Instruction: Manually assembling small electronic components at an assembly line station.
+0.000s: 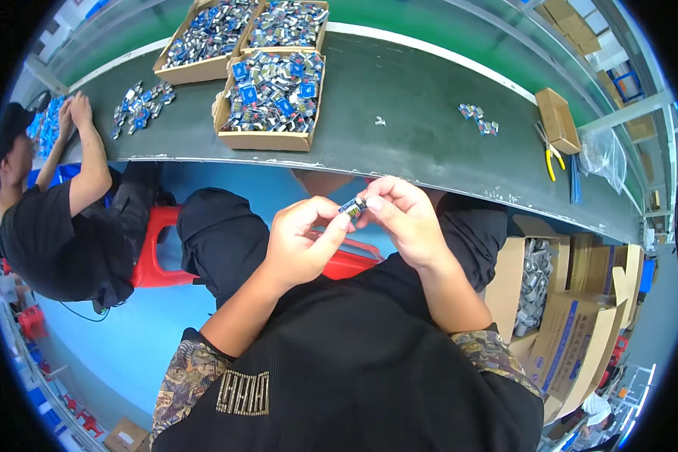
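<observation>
Between my two hands, over my lap at the near edge of the bench, is a small circuit board (352,208) with dark and pale parts on it. The thumb and fingertips of my left hand (306,232) pinch one end. My right hand (404,218) pinches the other end from above and the right. Several similar boards (480,120) lie in a small group on the dark bench to the right. A tiny pale piece (380,120) lies alone near the bench's middle.
Cardboard trays full of boards (267,141) stand at the back left, beside a loose pile (139,108). A co-worker (60,218) sits at left. Yellow-handled pliers (550,157), a small box (557,120) and a clear bag (604,158) lie right. Cartons (569,343) stand below.
</observation>
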{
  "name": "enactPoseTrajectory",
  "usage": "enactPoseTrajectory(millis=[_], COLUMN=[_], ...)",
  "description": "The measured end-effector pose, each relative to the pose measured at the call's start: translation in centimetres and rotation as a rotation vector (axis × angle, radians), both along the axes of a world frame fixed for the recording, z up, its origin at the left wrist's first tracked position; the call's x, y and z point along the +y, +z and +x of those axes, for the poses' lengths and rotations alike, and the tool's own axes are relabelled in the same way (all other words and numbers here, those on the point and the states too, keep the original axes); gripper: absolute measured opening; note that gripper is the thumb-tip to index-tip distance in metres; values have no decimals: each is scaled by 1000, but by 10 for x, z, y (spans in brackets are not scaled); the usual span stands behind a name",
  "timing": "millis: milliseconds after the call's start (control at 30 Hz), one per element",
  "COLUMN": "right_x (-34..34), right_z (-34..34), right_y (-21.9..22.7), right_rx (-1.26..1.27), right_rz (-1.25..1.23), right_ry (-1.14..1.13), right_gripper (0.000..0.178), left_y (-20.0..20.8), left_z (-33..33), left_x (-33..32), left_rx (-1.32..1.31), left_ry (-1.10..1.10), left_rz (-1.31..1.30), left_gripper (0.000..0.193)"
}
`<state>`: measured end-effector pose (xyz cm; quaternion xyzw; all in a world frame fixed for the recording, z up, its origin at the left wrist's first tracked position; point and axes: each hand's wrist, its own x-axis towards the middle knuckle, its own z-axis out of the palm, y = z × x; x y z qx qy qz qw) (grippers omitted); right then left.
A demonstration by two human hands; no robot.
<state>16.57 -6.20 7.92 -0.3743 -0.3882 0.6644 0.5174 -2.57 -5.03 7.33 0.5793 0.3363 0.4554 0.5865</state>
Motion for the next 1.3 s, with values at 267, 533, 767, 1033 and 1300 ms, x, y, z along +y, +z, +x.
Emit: enactPoseTrajectory(millis=[267,533,767,1033,1300], right_x=[-13,-17,-21,-23,-23], right_z=[16,31,34,27,23], right_y=[1,2,-4,-11,-17], right_rx=[30,-68,-111,-59,-92], right_rz=[27,92,78,83,45], right_ry=[-48,-89,-123,-189,-187], right_gripper=[12,10,11,9,11], left_y=[3,15,13,17,15], left_z=[12,23,22,25,22], left_x=[3,10,13,16,17], left_rx=[211,282,388,368,386], left_ry=[-26,-85,-164,-171,-172], left_rz=[323,418,394,428,389], left_gripper=[6,8,9,9,8])
